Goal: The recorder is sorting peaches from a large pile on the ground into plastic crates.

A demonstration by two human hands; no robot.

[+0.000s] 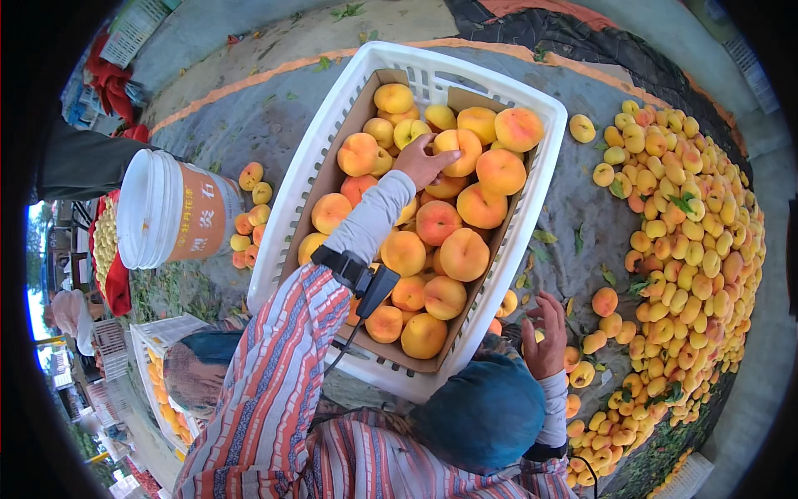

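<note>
A white plastic crate (553,156), lined with brown cardboard, stands in front of me and holds many yellow-orange peaches. My left hand (425,163) reaches into its upper middle, with fingers and thumb around one large peach (460,151). Other peaches of varied size lie about that hand, some blushed red, such as a reddish one (438,222) below it. Outside the crate, at its lower right, my right hand (546,337) is raised with its fingers apart above a few peaches on the ground sheet. Part of the palm is turned away from view.
A big heap of peaches (698,249) lies along the right side, with loose ones (581,128) near the crate. On the left are a white and orange bucket (181,209), several small peaches (251,176) and another white crate (146,349) of peaches. A person's dark-clad leg (87,162) is beside the bucket.
</note>
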